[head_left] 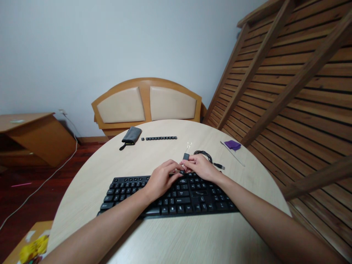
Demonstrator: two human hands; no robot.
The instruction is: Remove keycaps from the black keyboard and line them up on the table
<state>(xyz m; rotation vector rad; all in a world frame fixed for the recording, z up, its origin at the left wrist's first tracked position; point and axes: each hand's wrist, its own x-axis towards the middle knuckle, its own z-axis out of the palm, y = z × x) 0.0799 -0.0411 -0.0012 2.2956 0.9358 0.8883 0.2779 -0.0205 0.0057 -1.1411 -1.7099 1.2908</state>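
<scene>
A black keyboard (165,196) lies across the round table (165,238) in front of me. Both hands meet over its top row. My right hand (202,167) pinches a small black keycap puller with wire loops (187,154), its tip set on a key at the keyboard's upper edge. My left hand (162,178) rests on the keys with its fingertips closed against that same key and the puller's base. A row of several removed black keycaps (159,138) lies farther back on the table.
A grey pouch (131,135) lies at the back left of the table, the keyboard's coiled USB cable (206,157) at right, and a purple cloth (232,145) on a thin strip beyond. A headboard (147,102) and slatted bed frame (288,80) lean against the walls.
</scene>
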